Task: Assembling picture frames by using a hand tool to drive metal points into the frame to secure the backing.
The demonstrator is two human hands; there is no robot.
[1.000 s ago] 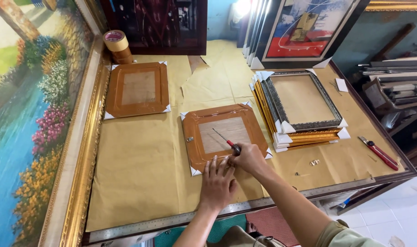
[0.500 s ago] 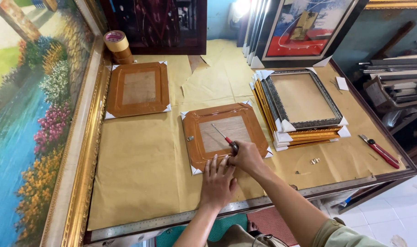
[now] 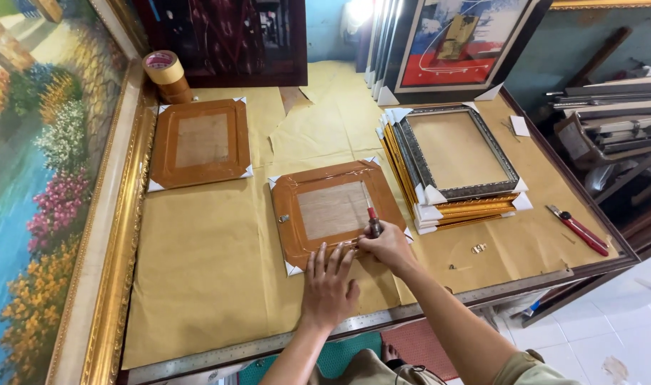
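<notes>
- The left hand (image 3: 330,285), fingers spread flat, is pressing the near edge of the brown taped square picture frame (image 3: 336,212) lying on the paper-covered surface (image 3: 211,285).
- The right hand (image 3: 387,246) is pinching a red-handled tool (image 3: 372,219) against that edge.

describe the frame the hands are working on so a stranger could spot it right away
On the paper-covered table, it is the square taped frame lying face down near the front edge, under both hands. Unlike the other face-down frame near the tape roll, a red-handled tool rests on it.
</notes>
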